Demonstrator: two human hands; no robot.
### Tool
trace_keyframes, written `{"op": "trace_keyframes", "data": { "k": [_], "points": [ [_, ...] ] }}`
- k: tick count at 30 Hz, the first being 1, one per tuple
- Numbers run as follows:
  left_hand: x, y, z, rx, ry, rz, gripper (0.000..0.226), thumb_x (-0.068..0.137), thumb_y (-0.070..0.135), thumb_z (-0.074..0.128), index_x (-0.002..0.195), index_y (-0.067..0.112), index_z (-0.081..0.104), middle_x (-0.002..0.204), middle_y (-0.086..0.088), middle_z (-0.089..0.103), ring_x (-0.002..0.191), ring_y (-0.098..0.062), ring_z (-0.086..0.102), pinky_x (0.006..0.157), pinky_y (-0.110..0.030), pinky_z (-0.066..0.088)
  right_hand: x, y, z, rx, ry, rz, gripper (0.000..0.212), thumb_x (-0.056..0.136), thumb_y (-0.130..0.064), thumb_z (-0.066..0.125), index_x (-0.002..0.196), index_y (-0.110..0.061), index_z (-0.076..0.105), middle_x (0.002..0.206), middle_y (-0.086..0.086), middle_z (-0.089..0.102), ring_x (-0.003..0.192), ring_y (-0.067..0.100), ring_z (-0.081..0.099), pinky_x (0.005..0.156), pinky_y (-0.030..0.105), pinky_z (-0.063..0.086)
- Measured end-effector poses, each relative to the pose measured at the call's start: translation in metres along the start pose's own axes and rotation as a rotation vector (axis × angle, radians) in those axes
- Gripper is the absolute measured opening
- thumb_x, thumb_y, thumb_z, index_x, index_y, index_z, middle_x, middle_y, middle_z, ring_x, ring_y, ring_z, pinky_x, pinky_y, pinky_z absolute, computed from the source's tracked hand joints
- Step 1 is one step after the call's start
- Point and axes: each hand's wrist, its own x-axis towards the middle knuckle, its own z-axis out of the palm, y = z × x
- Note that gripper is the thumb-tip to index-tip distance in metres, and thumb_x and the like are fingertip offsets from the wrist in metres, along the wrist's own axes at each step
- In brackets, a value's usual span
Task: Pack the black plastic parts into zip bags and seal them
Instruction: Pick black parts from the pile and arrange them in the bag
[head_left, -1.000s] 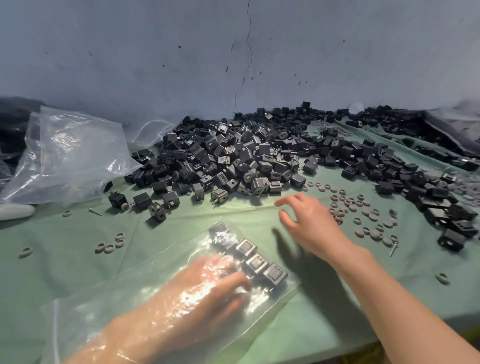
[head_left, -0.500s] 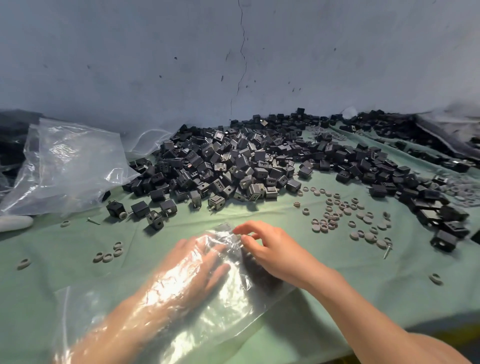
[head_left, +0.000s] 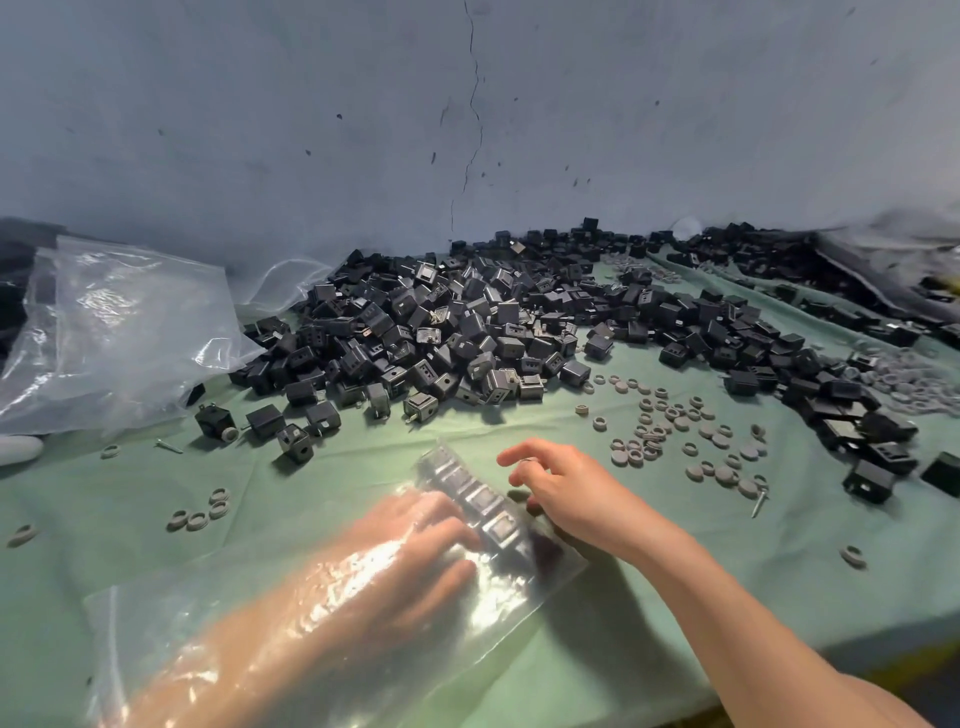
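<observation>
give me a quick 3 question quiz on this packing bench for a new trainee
1. True or false: the left hand is inside the clear zip bag.
2. Pick one. The black parts already in the bag lie:
A. in a loose heap at the near end
B. in a row at the far end, just beyond the left hand
C. outside the bag, under the right hand
3. Name the small things scattered on the green cloth to the right of the right hand.

Key: 1 true; 2 B; 3 grey rings
</observation>
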Motion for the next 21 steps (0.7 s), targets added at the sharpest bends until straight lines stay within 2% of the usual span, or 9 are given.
{"op": "trace_keyframes", "data": {
  "k": [1,3,7,9,12,14,16,18,21],
  "points": [
    [0.001,0.0,0.003,-0.023,-0.064,-0.03,0.046,0.101,0.037,0.037,0.126,0.01,0.065,0.131,-0.005,0.057,0.124,-0.019,0.049,0.109,-0.035,0.037,0.0,0.001,0.0,0.007,-0.008,0.011,0.029,0.101,-0.019,0.043,0.114,-0.028,0.067,0.107,-0.003,0.07,0.094,0.012,0.067,0.092,0.038,0.053],
    [0.004,0.003,0.008,-0.087,-0.072,-0.04,0.039,0.103,0.032,0.04,0.132,0.015,0.062,0.135,0.002,0.054,0.125,-0.017,0.049,0.107,-0.035,0.04,-0.001,0.003,0.0,0.007,-0.024,0.019,0.029,0.101,-0.02,0.042,0.113,-0.028,0.068,0.101,-0.004,0.071,0.089,0.021,0.069,0.084,0.036,0.056],
    [0.002,0.013,0.011,-0.211,0.09,0.046,0.026,0.094,0.007,0.059,0.115,0.013,0.072,0.113,0.0,0.058,0.102,-0.001,0.05,0.091,-0.012,0.041,0.0,0.006,-0.001,0.005,-0.022,0.023,0.029,0.101,-0.023,0.041,0.11,-0.033,0.067,0.096,-0.008,0.07,0.08,0.022,0.07,0.056,0.024,0.051],
    [0.003,0.01,0.011,-0.231,0.086,0.031,0.026,0.094,0.005,0.06,0.116,0.011,0.071,0.115,-0.001,0.059,0.104,-0.001,0.051,0.091,-0.009,0.04,0.002,0.006,-0.001,-0.001,-0.014,0.015,0.028,0.101,-0.023,0.04,0.108,-0.036,0.065,0.1,-0.008,0.07,0.076,0.012,0.068,0.065,0.023,0.053],
    [-0.001,0.007,0.011,-0.341,0.031,-0.012,0.023,0.099,0.008,0.055,0.117,0.01,0.069,0.114,0.0,0.062,0.099,-0.011,0.059,0.091,-0.025,0.048,0.005,0.005,-0.002,0.007,0.002,0.009,0.029,0.1,-0.022,0.04,0.105,-0.039,0.062,0.105,-0.007,0.07,0.079,0.004,0.065,0.084,0.032,0.056],
    [-0.005,0.009,0.014,-0.369,-0.036,-0.083,0.023,0.101,0.009,0.052,0.118,0.005,0.066,0.117,0.002,0.062,0.1,-0.015,0.059,0.094,-0.037,0.048,0.006,0.004,-0.003,0.017,0.009,0.007,0.029,0.1,-0.023,0.04,0.104,-0.04,0.062,0.104,-0.007,0.07,0.081,0.004,0.065,0.08,0.03,0.055],
    [-0.008,0.018,0.018,-0.478,0.031,-0.091,0.018,0.096,-0.005,0.056,0.109,-0.003,0.068,0.102,-0.01,0.067,0.084,-0.023,0.061,0.079,-0.043,0.051,0.006,0.003,-0.002,0.015,0.004,0.009,0.029,0.099,-0.024,0.039,0.104,-0.04,0.063,0.102,-0.01,0.069,0.08,0.0,0.062,0.066,0.022,0.048],
    [-0.006,0.023,0.022,-0.466,0.059,-0.049,0.022,0.093,-0.007,0.059,0.11,0.0,0.071,0.097,-0.018,0.066,0.083,-0.026,0.061,0.075,-0.035,0.049,0.006,0.004,-0.001,0.015,-0.001,0.018,0.029,0.1,-0.025,0.039,0.106,-0.04,0.064,0.1,-0.012,0.068,0.079,0.0,0.062,0.059,0.018,0.042],
    [-0.002,0.031,0.019,-0.358,0.06,0.047,0.027,0.097,0.017,0.058,0.121,0.016,0.071,0.103,-0.016,0.064,0.092,-0.015,0.057,0.081,-0.026,0.045,0.004,0.003,-0.002,-0.007,0.012,0.016,0.029,0.1,-0.024,0.04,0.108,-0.037,0.065,0.101,-0.011,0.068,0.08,0.003,0.063,0.062,0.021,0.044]
  ]
}}
